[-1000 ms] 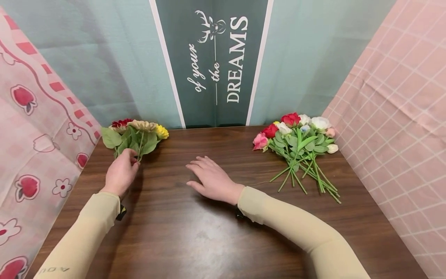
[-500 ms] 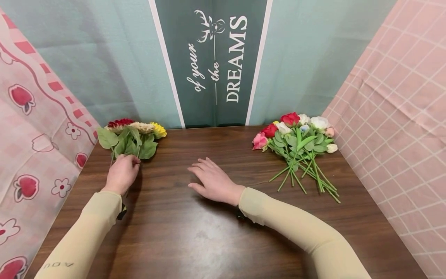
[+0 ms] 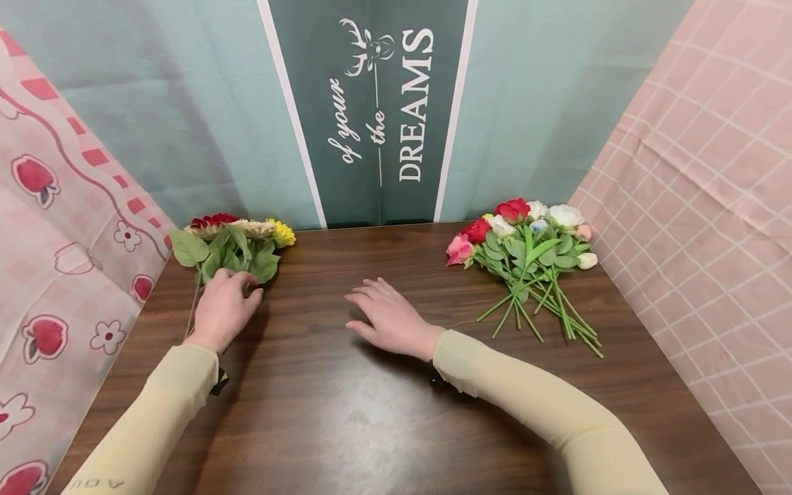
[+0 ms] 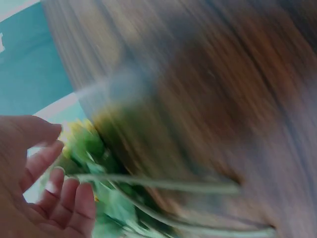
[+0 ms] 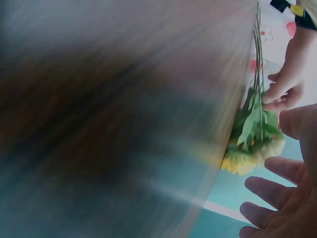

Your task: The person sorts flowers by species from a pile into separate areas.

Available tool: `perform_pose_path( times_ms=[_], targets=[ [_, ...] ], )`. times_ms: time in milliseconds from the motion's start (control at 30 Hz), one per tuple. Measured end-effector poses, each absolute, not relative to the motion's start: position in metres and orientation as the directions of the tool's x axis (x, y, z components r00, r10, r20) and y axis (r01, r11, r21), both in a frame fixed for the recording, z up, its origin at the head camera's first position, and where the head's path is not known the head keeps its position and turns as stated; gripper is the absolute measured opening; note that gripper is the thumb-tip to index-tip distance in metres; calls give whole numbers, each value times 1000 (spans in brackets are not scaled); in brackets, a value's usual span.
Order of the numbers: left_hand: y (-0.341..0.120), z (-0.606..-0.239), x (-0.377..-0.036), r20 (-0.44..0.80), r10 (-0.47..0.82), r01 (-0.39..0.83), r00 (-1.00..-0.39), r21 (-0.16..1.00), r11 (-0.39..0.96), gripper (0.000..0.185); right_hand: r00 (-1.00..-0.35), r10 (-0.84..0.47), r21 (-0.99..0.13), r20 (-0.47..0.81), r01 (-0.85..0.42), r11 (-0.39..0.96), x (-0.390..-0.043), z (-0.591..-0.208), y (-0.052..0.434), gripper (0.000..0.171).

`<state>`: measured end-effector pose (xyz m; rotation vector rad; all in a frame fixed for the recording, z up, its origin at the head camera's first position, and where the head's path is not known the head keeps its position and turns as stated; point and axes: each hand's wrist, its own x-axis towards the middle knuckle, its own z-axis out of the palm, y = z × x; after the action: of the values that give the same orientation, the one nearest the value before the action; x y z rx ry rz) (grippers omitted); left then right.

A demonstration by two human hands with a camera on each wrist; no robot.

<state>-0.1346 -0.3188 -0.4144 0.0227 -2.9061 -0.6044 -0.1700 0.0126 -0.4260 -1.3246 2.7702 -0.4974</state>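
Observation:
A small bunch of flowers (image 3: 232,240), red, beige and yellow heads over broad green leaves, lies at the table's far left corner. My left hand (image 3: 244,282) lies over its stems just below the leaves, with the fingers spread. In the left wrist view the hand (image 4: 54,163) is loosely uncurled, and the stems (image 4: 163,184) lie on the wood apart from the fingers. The right wrist view shows the same bunch (image 5: 252,129), blurred. My right hand (image 3: 371,309) rests flat on the brown wooden table (image 3: 346,412) near the middle, holding nothing.
A larger bunch of roses (image 3: 526,254), red, pink and white with long green stems, lies at the far right. A teal banner reading DREAMS (image 3: 377,110) hangs at the back. Pink patterned cloth (image 3: 56,227) on the left and pink checked cloth (image 3: 699,206) on the right close the sides.
My left hand has opened off the stems and shifted a little right and forward; the small bunch now lies on the table. My right hand has slid slightly to the right.

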Motion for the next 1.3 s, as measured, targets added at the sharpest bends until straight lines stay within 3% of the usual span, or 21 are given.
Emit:
perform_pose_path(
  times_ms=[167, 333, 467, 667, 900, 1167, 1300],
  targets=[
    [-287, -414, -139, 269, 92, 186, -959, 351, 918, 51, -694, -711, -281, 117, -709, 647, -186, -425, 38, 54],
    [-244, -415, -140, 217, 286, 340, -933, 275, 899, 72, -766, -626, -270, 146, -640, 719, -208, -424, 79, 54],
    [-209, -418, -137, 151, 417, 442, -896, 222, 869, 76, -832, -528, -302, 171, -554, 776, -225, -423, 120, 50],
    [-156, -422, -132, 150, 556, 576, -818, 207, 791, 73, -916, -340, -371, 213, -398, 839, -247, -420, 187, 30],
    [-96, -413, -130, 147, 682, 697, -717, 187, 692, 74, -984, -146, -461, 105, -178, 869, -252, -409, 260, 25],
    [-35, -411, -127, 89, 756, 760, -649, 117, 639, 73, -986, -96, -519, -136, -12, 855, -249, -400, 296, 46],
    [-9, -414, -123, 61, 786, 787, -616, 88, 610, 72, -976, -83, -565, -201, 46, 824, -248, -400, 298, 42]
  ],
)
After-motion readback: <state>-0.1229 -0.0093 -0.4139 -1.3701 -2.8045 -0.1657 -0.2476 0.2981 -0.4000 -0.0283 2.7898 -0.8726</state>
